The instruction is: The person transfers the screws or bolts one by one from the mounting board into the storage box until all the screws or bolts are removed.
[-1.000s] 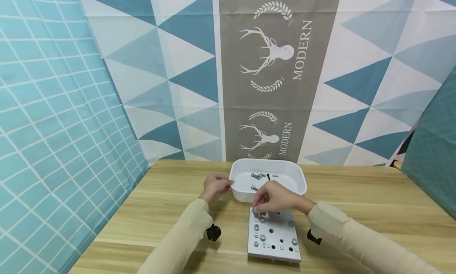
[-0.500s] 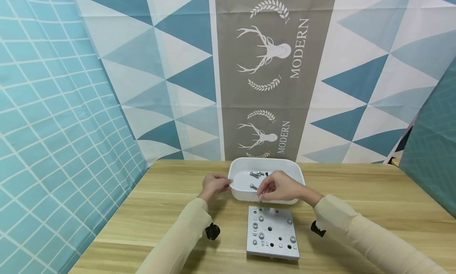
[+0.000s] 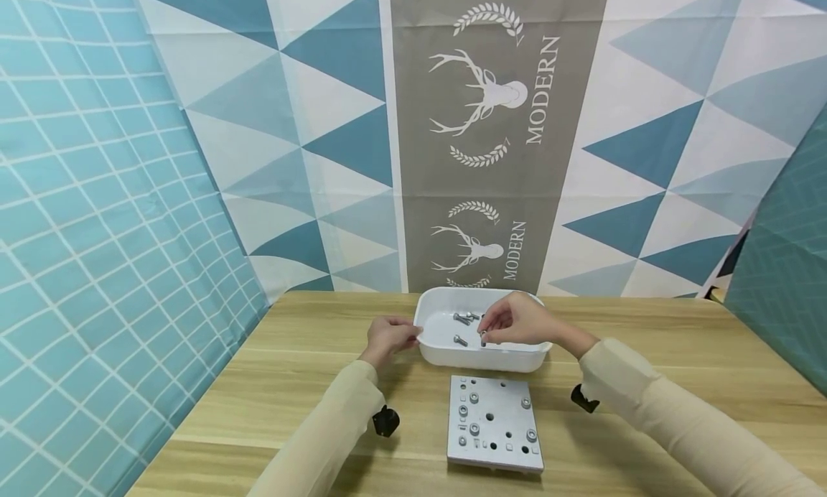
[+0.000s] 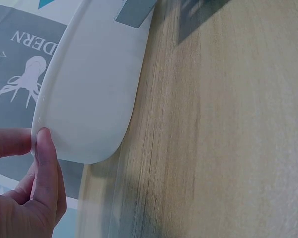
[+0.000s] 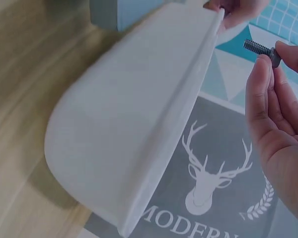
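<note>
My left hand (image 3: 390, 334) pinches the left rim of a white plastic tub (image 3: 446, 355) between thumb and fingers; the left wrist view shows this grip at the tub's corner (image 4: 84, 144). Over the tub's front right side, my right hand (image 3: 520, 321) holds a bolt (image 5: 260, 48) by its head with the fingertips, threaded end sticking out. Several loose bolts (image 3: 461, 340) lie on the tub's floor. In front of the tub rests a silver metal plate (image 3: 497, 439) with dark holes and several bolts (image 3: 474, 429) seated in it, heads up.
The wooden table (image 3: 310, 389) bears the tub and the plate. Behind the tub hangs a patterned cloth (image 3: 478, 159) down to the table's back edge. Blue checked cloth (image 3: 116, 231) covers the left side, and a teal panel (image 3: 782, 267) stands at the right.
My right hand has lifted from the plate's far left corner with the bolt and moved back and right, over the tub. The left hand has stayed on the rim.
</note>
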Action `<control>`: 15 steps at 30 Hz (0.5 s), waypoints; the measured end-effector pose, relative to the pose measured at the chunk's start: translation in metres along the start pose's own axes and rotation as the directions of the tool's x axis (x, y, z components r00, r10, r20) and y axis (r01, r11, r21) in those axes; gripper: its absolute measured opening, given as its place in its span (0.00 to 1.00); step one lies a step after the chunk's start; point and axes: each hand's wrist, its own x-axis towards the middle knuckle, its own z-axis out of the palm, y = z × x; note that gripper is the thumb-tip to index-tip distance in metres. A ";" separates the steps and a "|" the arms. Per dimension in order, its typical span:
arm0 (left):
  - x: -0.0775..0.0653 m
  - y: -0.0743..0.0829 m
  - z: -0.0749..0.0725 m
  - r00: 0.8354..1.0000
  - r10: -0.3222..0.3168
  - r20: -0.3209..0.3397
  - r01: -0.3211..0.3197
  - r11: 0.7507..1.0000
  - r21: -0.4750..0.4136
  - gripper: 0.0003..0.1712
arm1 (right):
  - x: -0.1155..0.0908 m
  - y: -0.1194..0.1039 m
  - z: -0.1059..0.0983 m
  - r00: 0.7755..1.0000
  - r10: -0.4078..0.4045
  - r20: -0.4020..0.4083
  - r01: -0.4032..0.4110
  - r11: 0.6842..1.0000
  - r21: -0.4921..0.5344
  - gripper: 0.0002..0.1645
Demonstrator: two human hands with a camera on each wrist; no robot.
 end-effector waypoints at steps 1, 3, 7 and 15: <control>0.000 0.000 0.000 1.000 -0.001 -0.001 0.001 1.000 -0.002 0.14 | 0.001 0.000 -0.002 1.000 -0.003 -0.004 0.003 1.000 -0.008 0.05; 0.000 0.001 0.000 1.000 0.002 0.000 -0.002 1.000 -0.001 0.14 | 0.002 0.000 -0.007 1.000 -0.004 -0.009 0.003 1.000 -0.019 0.05; 0.001 0.000 0.000 1.000 0.002 -0.003 -0.002 1.000 0.007 0.14 | 0.005 -0.002 -0.015 1.000 0.012 -0.010 -0.012 1.000 -0.028 0.05; 0.000 -0.003 0.000 1.000 0.009 -0.003 -0.009 1.000 -0.005 0.14 | 0.011 -0.004 -0.022 0.999 0.042 -0.004 -0.043 0.998 -0.044 0.05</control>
